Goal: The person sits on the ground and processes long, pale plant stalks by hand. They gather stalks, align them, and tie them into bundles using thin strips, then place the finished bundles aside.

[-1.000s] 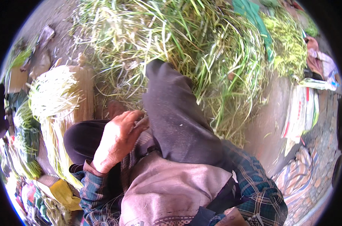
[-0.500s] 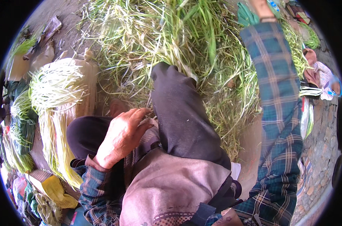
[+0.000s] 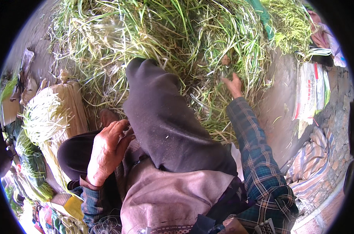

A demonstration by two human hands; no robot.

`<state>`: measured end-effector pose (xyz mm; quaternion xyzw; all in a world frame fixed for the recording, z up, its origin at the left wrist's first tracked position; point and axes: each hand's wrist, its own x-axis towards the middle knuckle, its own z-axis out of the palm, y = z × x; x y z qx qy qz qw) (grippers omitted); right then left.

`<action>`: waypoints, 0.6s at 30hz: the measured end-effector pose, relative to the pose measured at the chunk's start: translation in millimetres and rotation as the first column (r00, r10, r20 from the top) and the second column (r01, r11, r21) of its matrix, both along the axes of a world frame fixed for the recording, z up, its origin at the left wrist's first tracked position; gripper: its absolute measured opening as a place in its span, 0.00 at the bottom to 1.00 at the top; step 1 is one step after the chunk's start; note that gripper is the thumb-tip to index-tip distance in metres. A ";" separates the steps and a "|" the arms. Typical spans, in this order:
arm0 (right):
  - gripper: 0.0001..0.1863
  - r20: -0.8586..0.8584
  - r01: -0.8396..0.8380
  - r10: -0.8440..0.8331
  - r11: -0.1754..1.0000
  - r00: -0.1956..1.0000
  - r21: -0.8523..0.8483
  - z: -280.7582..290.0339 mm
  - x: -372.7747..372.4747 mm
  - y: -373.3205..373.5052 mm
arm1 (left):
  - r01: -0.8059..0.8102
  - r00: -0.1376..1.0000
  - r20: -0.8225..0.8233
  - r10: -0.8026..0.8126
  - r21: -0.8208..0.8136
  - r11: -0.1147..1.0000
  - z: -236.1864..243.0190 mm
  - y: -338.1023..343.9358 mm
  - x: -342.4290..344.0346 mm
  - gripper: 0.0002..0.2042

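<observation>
My left hand [image 3: 108,150] rests loosely on the brown cloth over my lap, fingers slightly bent and thumb apart, beside my raised dark-trousered leg [image 3: 165,117]. My right hand [image 3: 233,84], at the end of a checked sleeve, reaches into the loose pile of green and pale stalks [image 3: 200,35] right of my leg; its fingers are spread and I make out nothing held in them.
At left stand a bundle of trimmed pale stalks [image 3: 46,109] and green bundles [image 3: 30,163]. A green cloth [image 3: 262,15] and lighter greens [image 3: 286,31] lie at upper right. A printed white sack [image 3: 307,89] and a striped cloth [image 3: 309,163] lie on the right.
My right arm stretched to the far top right half a second ago; it has since drawn back and down into the nearer stalks. My left hand stays on my lap.
</observation>
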<state>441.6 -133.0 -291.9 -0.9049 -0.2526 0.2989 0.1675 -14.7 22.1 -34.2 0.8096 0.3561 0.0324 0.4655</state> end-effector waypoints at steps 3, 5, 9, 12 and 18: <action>0.40 0.011 -0.001 0.000 0.999 1.000 0.036 -0.7 -4.8 5.5 | 0.040 0.999 -0.017 -0.039 0.010 0.999 -5.7 3.5 7.5 0.16; 0.36 0.049 -0.056 0.049 0.987 0.998 0.152 4.9 -8.9 10.7 | 0.057 0.998 -0.020 -0.057 0.019 0.998 -9.3 5.0 11.0 0.16; 0.26 -0.071 -0.110 0.128 0.971 0.989 0.211 21.7 -3.4 16.3 | 0.073 0.997 0.007 -0.073 -0.016 0.997 -13.5 8.8 18.8 0.16; 0.20 -0.147 -0.109 0.123 0.989 0.982 0.097 32.6 28.3 14.3 | 0.034 0.999 -0.031 -0.039 -0.136 0.990 -12.0 11.8 24.1 0.14; 0.37 0.671 -0.014 -0.098 0.987 0.735 0.159 32.3 103.7 -24.9 | -0.051 0.992 -0.120 0.026 -0.206 0.977 -8.0 14.8 30.1 0.15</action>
